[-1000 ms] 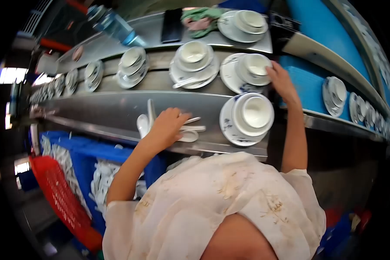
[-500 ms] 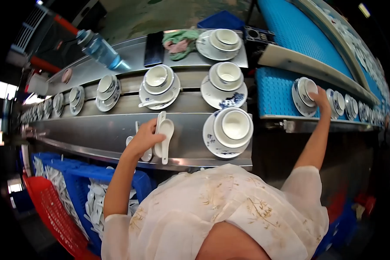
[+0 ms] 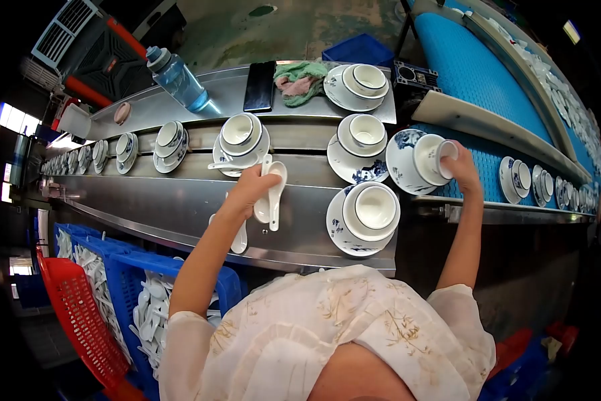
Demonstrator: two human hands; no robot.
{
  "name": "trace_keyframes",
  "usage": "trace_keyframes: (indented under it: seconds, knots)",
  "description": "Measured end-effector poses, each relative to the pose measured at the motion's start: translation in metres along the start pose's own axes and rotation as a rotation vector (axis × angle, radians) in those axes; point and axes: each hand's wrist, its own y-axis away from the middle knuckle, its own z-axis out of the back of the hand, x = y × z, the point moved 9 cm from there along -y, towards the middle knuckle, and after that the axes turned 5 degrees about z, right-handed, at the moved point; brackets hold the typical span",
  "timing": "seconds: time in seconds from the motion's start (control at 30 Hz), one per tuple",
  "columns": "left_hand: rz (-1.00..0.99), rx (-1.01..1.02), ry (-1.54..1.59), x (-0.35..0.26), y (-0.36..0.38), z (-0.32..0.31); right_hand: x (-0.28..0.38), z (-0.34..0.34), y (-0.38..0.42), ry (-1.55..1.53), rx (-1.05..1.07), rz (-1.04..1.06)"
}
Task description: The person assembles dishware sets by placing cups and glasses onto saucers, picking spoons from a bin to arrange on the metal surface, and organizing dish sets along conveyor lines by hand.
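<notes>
My left hand (image 3: 248,190) is closed on white soup spoons (image 3: 278,187), held above the steel counter (image 3: 180,204). Under that wrist another spoon (image 3: 239,239) lies on the metal. Off to the right, my right hand (image 3: 465,170) grips the small cup (image 3: 442,159) of a tilted set, where a bowl (image 3: 420,160) sits on a blue-patterned plate (image 3: 400,144). This set is over the gap between counter and blue conveyor. To its left stand two stacked sets, the nearer with a cup (image 3: 375,207) on top. Beyond the spoons, one set (image 3: 237,130) has a spoon on its plate.
More sets run leftward in a row and rightward along the blue conveyor (image 3: 491,170). A water bottle (image 3: 180,83), phone (image 3: 259,87) and cloth (image 3: 300,83) lie on the back ledge. Blue crates (image 3: 123,281) of spoons and a red basket (image 3: 80,321) are at lower left.
My right hand has brought the plate, bowl and cup set leftward from the conveyor to the counter's edge. My left hand with the spoons has moved up and right towards the nearby set.
</notes>
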Motion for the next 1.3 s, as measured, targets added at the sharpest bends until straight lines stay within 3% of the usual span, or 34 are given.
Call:
trace_keyframes:
  seconds: [0.17, 0.3, 0.43, 0.63, 0.7, 0.77, 0.83, 0.93, 1.03, 1.1, 1.17, 1.2, 1.3]
  knots:
    - [-0.006, -0.074, -0.037, -0.005, -0.014, -0.01, 0.019, -0.021, -0.001, 0.056, -0.046, 0.005]
    - [0.023, -0.055, 0.154, 0.0, -0.031, -0.013, 0.027, -0.032, 0.002, 0.027, -0.026, -0.014]
    - [0.042, 0.011, 0.139, 0.001, -0.04, -0.016, 0.026, -0.053, -0.003, 0.003, 0.014, 0.003]
    - [0.031, -0.009, -0.036, 0.004, -0.024, 0.0, 0.022, -0.068, -0.008, 0.062, -0.043, 0.022]
    - [0.053, -0.008, 0.048, 0.001, -0.008, 0.01, 0.02, -0.069, -0.009, 0.098, -0.061, 0.033]
    - [-0.002, -0.019, -0.095, -0.011, 0.009, 0.03, 0.018, -0.08, -0.008, 0.066, 0.013, 0.037]
    - [-0.096, -0.161, -0.241, -0.031, 0.033, 0.062, 0.015, -0.097, -0.005, -0.003, 0.102, 0.037]
    - [0.001, -0.29, -0.768, -0.016, 0.051, 0.104, 0.041, -0.118, 0.01, -0.133, 0.238, -0.006]
    - [0.072, -0.258, -0.851, 0.014, 0.063, 0.105, 0.052, -0.122, 0.02, -0.159, 0.338, -0.046]
    - [0.095, -0.375, -1.015, 0.021, 0.068, 0.112, 0.05, -0.124, 0.025, -0.113, 0.386, -0.048]
    - [0.013, -0.547, -1.193, 0.02, 0.075, 0.117, 0.047, -0.1, 0.018, 0.05, 0.314, 0.058]
    - [0.122, -0.536, -1.165, 0.021, 0.081, 0.118, 0.049, -0.076, 0.015, 0.166, 0.184, 0.128]
    - [0.119, -0.473, -1.149, 0.036, 0.088, 0.117, 0.054, 0.013, 0.015, 0.362, -0.266, 0.225]
